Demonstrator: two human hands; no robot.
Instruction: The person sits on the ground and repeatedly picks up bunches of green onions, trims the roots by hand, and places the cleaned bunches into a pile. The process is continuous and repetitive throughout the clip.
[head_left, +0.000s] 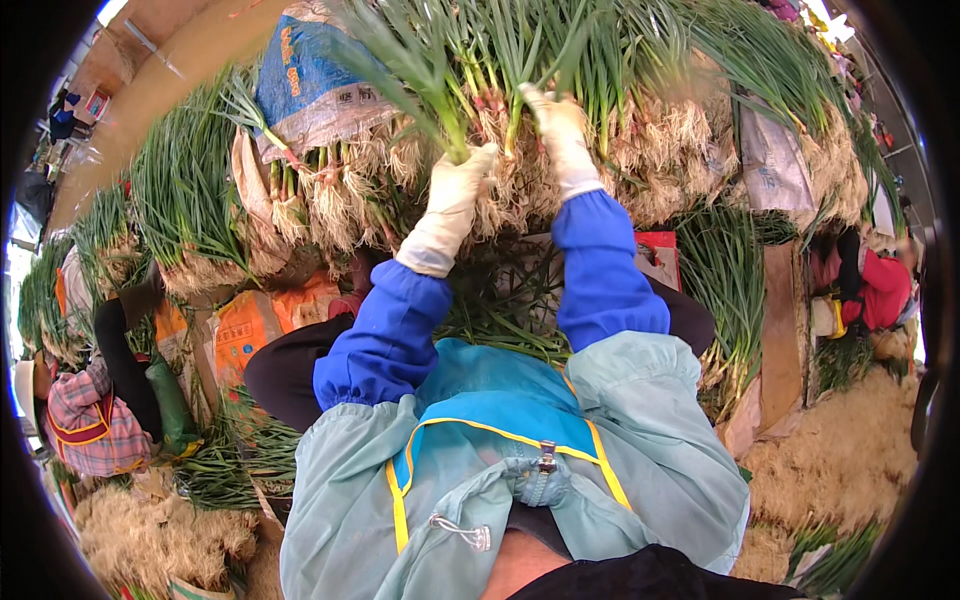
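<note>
My left hand (459, 184), in a pale glove with a blue oversleeve, is closed around the lower part of some green garlic stalks (448, 124), whose leaves lean up and to the left, slightly blurred. To its right, my right hand (559, 124), gloved likewise, reaches to the stalks of the heap of green garlic (517, 172); whether its fingers grip a stalk cannot be told. The heap's pale stringy roots point towards me. A blue and white woven sack (300, 90) lies on the heap left of my hands.
Cut leaves (502, 292) lie between my knees. Orange sacks (247, 322) are at the left, a bundle of green garlic (724, 292) and a cardboard sheet (780, 337) at the right. One person (97, 427) sits far left, another (881, 289) far right. Root heaps (832, 450) lie behind.
</note>
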